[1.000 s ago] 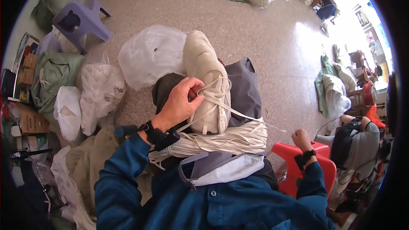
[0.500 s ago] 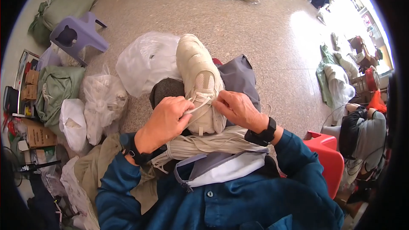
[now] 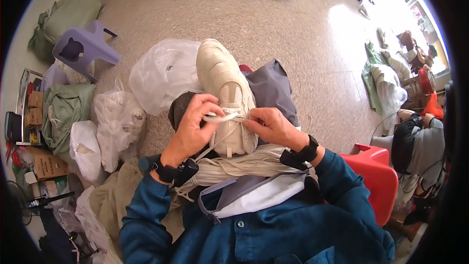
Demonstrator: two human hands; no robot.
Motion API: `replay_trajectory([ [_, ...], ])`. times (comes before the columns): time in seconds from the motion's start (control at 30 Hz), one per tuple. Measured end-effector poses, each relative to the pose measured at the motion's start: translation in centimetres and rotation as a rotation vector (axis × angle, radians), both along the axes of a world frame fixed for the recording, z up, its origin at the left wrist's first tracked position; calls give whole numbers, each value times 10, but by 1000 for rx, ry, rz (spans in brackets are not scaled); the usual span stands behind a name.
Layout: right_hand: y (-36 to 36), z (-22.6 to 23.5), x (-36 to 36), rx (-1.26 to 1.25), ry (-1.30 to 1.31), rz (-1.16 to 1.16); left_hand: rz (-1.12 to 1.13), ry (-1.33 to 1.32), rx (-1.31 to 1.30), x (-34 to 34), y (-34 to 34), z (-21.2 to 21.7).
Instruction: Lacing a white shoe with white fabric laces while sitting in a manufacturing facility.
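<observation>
A cream shoe stands in front of my lap, toe pointing away. My left hand is over the shoe's left side, with a pale shoelace looped between its thumb and fingers. At the right edge of the lacing, my right hand pinches the lace close to the shoe, its fingers curled in. The strands cross between the two hands, and the fingertips partly cover them. Across my lap lies a thick bundle of pale laces, with a grey and white cloth piece nearer to me.
Beyond the shoe are a clear plastic bag and grey cloth. On the left stand filled bags and a purple stool. A red stool is at my right, near what looks like a person in grey.
My left hand has lifted and turned, its fingers now more spread around a lace loop. The right hand has barely moved. The whole view has shifted slightly.
</observation>
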State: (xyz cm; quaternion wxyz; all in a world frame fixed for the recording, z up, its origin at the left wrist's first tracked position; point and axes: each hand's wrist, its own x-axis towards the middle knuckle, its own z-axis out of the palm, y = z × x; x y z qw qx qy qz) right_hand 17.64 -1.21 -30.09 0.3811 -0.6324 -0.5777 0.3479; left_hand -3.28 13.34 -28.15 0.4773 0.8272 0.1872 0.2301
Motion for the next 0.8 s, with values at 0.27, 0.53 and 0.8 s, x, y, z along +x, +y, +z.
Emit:
replay_trajectory([
  [0.27,-72,43,50,-231,227,38,-11,102,-154,-6,14,-27],
  [0.53,-132,58,61,-436,423,28,-28,137,-123,-2,11,-18],
  [0.8,-92,42,29,-271,25,108,66,89,123,2,-13,20],
])
